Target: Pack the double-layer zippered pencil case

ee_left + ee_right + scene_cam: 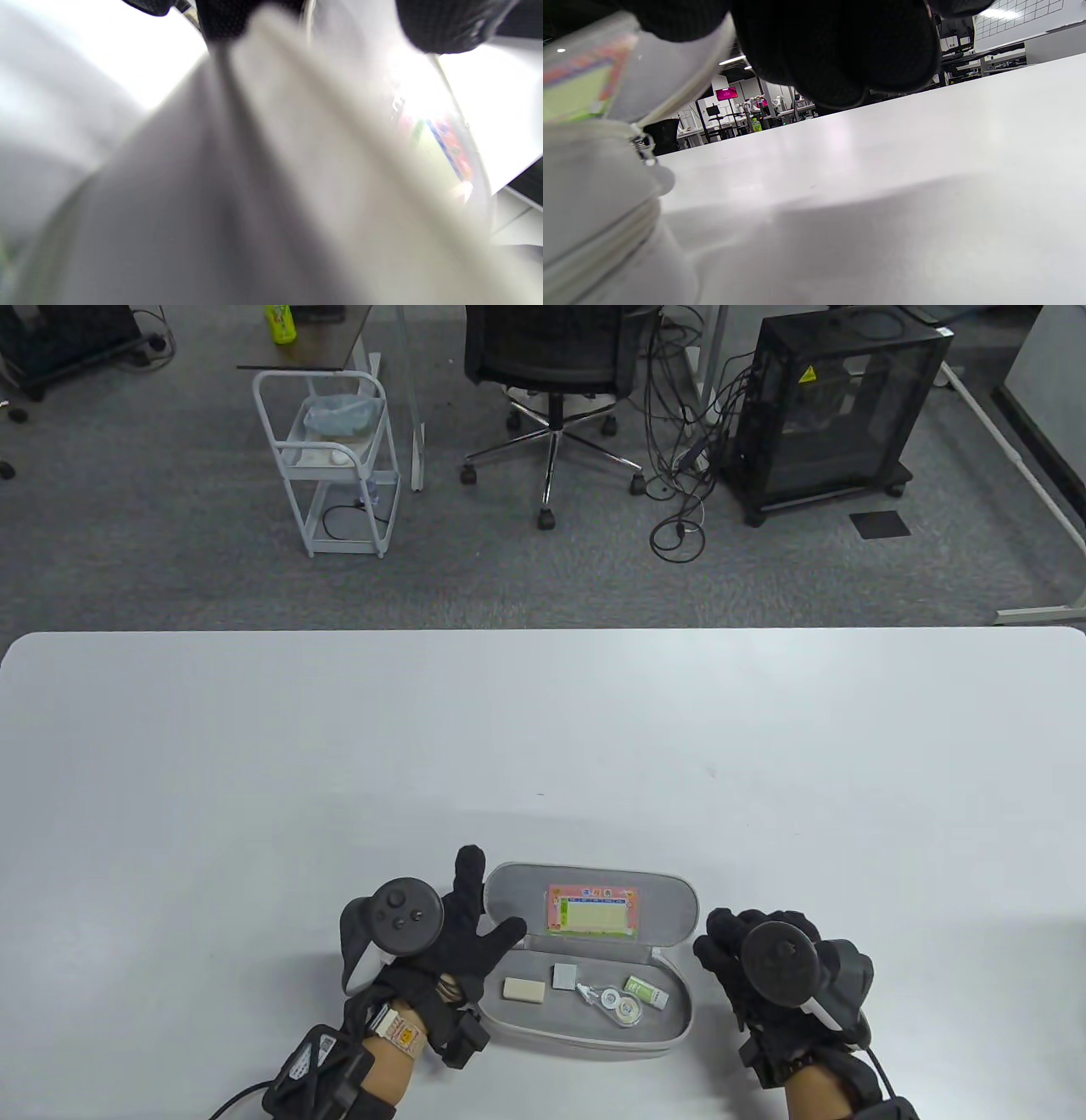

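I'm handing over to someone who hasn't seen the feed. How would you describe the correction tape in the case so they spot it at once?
Find the open grey pencil case at the table's near edge, between the left hand and right hand. In its lower tray, the correction tape lies between the grey block and the green-labelled piece. It alone is clear plastic with round reels inside.

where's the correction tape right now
In the table view the correction tape lies in the open pencil case's lower tray, right of centre, between the small grey block and the green-capped item.

One pencil case [594, 1042], four small items inside, two hands
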The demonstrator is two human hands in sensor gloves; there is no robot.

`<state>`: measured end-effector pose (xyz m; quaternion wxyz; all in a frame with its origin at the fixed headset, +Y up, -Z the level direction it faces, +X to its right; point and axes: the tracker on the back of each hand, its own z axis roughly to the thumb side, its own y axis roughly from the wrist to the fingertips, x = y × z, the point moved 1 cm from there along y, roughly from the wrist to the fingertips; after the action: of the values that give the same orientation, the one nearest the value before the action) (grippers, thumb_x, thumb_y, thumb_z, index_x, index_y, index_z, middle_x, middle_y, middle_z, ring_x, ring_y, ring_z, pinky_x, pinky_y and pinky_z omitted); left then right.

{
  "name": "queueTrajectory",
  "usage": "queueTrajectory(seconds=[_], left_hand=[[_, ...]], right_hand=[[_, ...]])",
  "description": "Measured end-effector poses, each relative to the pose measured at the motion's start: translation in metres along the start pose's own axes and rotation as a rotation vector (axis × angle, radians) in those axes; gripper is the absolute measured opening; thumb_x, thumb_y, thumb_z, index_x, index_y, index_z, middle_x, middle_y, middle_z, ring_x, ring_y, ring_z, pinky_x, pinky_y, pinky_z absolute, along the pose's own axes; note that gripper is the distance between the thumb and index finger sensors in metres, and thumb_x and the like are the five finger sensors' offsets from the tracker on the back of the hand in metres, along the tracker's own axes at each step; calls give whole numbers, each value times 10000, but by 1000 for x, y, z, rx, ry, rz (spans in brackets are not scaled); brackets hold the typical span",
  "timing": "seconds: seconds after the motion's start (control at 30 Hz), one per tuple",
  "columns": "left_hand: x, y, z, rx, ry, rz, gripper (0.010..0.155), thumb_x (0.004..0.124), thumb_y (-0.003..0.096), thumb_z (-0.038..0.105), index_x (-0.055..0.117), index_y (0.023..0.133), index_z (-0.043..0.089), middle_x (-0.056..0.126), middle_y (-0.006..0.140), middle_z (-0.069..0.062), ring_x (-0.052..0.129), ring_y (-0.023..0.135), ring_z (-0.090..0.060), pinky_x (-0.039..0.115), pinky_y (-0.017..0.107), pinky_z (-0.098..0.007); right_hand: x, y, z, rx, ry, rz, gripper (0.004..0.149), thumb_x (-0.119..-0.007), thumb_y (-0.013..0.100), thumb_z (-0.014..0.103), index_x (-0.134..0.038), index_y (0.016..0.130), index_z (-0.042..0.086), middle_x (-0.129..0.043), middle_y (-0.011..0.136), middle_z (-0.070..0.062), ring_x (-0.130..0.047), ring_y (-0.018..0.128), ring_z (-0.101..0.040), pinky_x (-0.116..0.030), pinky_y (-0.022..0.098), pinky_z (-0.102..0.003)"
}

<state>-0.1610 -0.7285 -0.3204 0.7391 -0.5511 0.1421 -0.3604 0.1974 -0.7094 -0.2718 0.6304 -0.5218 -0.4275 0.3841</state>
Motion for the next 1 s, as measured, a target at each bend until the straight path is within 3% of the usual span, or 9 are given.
queueTrajectory(seconds=[0.1, 0.2, 0.27, 0.37, 0.5, 0.7, 0.73, 0.8, 1.0], left_hand=[[-5, -4, 16, 163, 137, -4, 690, 778, 437, 497, 503, 999, 204, 911, 788, 20, 896, 866, -340, 572, 704, -654], [-4, -13, 32, 317, 368, -5, 607, 709, 434, 577, 662, 938, 244, 948, 792, 11, 914, 861, -340, 588, 702, -646], [2, -18, 43, 425, 494, -87, 561, 703, 419, 601, 783, 869, 275, 946, 833, -10, 899, 884, -354, 588, 705, -643], [18, -24, 53, 473, 771, -181, 612, 707, 391, 645, 733, 904, 311, 848, 954, -1, 794, 990, -354, 547, 733, -646], [36, -21, 48, 395, 830, -360, 793, 671, 327, 764, 538, 964, 311, 588, 1099, -38, 564, 1092, -388, 445, 763, -656], [37, -17, 50, 225, 667, -298, 775, 581, 334, 807, 625, 923, 305, 613, 1087, -63, 547, 1085, -428, 443, 762, -652], [39, -19, 55, 238, 682, -239, 822, 570, 321, 819, 624, 938, 279, 631, 1077, -79, 557, 1077, -435, 448, 762, -647], [46, -21, 66, 301, 753, -175, 923, 545, 311, 846, 420, 1036, 289, 582, 1106, -91, 550, 1076, -450, 463, 755, -651], [76, -20, 81, 268, 810, -271, 1015, 560, 275, 882, 116, 1030, 371, 325, 1181, -99, 310, 1117, -498, 321, 753, -727]], right_hand=[[2, 0, -4, -64, -27, -14, 520, -751, 427, 475, -837, 853, 189, -960, 727, -28, -913, 637, -261, -564, 670, -553], [0, 2, -8, -81, -40, 17, 517, -752, 431, 454, -825, 868, 188, -956, 744, -26, -913, 652, -261, -560, 673, -558], [-2, 3, -10, -95, -22, 36, 517, -755, 431, 447, -823, 871, 184, -954, 749, -30, -911, 655, -265, -555, 675, -562], [-3, 4, -13, -105, -23, 44, 523, -760, 427, 451, -823, 873, 185, -953, 754, -31, -911, 658, -266, -553, 676, -563], [-6, 4, -12, -105, -30, 71, 531, -765, 424, 457, -822, 876, 184, -953, 757, -33, -910, 661, -268, -552, 677, -564], [-15, 6, -8, -96, -52, 126, 536, -754, 427, 464, -820, 879, 184, -954, 760, -38, -911, 661, -271, -554, 677, -561], [-17, 6, -7, -93, -61, 139, 536, -753, 427, 464, -818, 880, 185, -952, 763, -39, -909, 664, -271, -553, 677, -562], [-19, 6, -6, -85, -77, 141, 534, -753, 428, 461, -817, 881, 186, -952, 766, -36, -911, 665, -269, -554, 677, -562], [-22, 7, -3, -66, -81, 147, 538, -758, 426, 452, -805, 894, 191, -948, 777, -37, -909, 673, -269, -554, 678, -561]])
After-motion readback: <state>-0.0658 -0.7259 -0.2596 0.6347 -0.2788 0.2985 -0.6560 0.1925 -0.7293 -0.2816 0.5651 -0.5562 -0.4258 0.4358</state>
